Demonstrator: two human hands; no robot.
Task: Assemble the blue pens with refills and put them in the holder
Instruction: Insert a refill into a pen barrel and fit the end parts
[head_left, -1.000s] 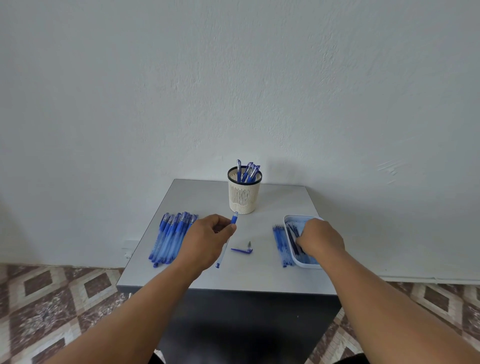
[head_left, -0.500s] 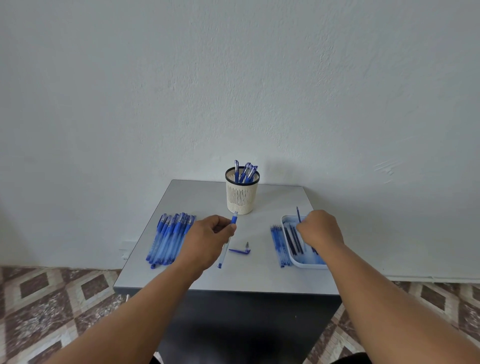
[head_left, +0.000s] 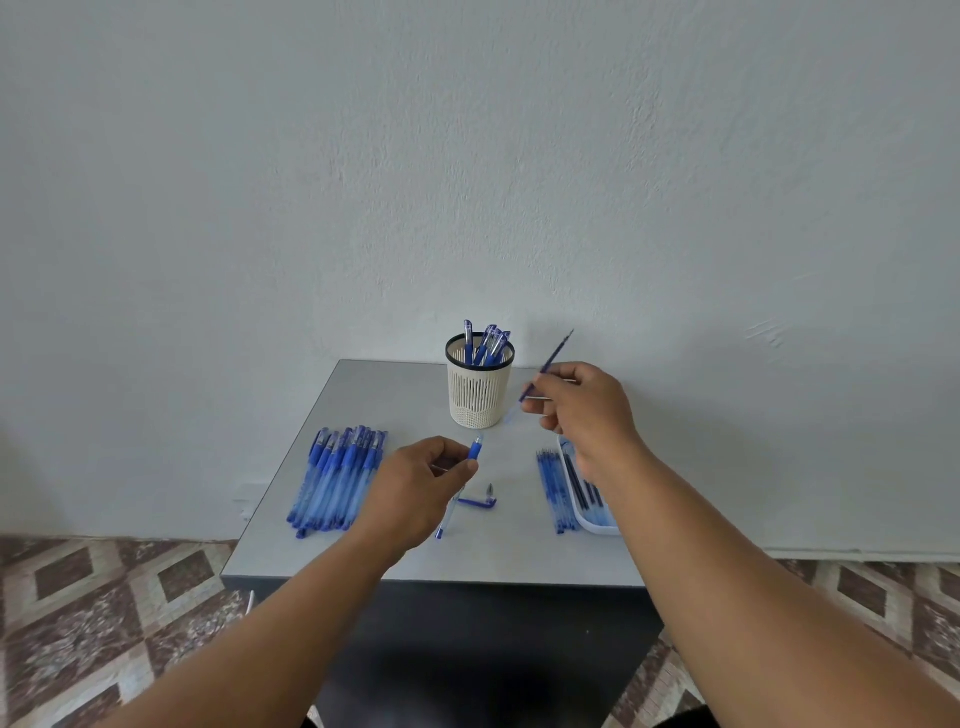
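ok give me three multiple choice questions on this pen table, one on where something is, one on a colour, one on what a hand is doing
1. Where does the holder stand on the table?
A. near the front edge
B. toward the back, near the wall
C. on the tray

2. What colour is the holder's rim?
A. black
B. red
C. yellow

3. What is the right hand doing?
A. lying flat on the table
B. gripping the holder
C. pinching a thin refill raised above the table

Answers:
1 B, the holder sits at the far end of the table, beyond both hands.
2 A, a dark black band rings the top of the cream mesh body.
3 C, the fingers pinch the refill, which points up and away, while the left hand holds a pen barrel.
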